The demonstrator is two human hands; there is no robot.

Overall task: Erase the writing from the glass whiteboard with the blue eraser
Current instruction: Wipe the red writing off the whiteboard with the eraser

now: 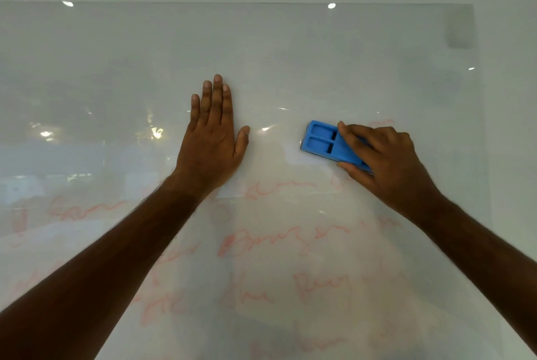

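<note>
Gripping the eraser (328,144) against the board (290,63).
Our right hand (389,162) curls round it; our left hand (210,139) lies flat, fingers straight, above red writing (261,243).

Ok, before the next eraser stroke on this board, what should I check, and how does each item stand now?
1. Right hand grips the eraser: ok.
2. Eraser lies against the board: looks ok; pad face hidden.
3. Left hand flat on the glass, apart from the eraser: ok.
4. Red writing left below the hands: not ok, much remains.
5. Faint red marks above the right hand: not ok.
6. Pad cleanliness: cannot tell.
</note>
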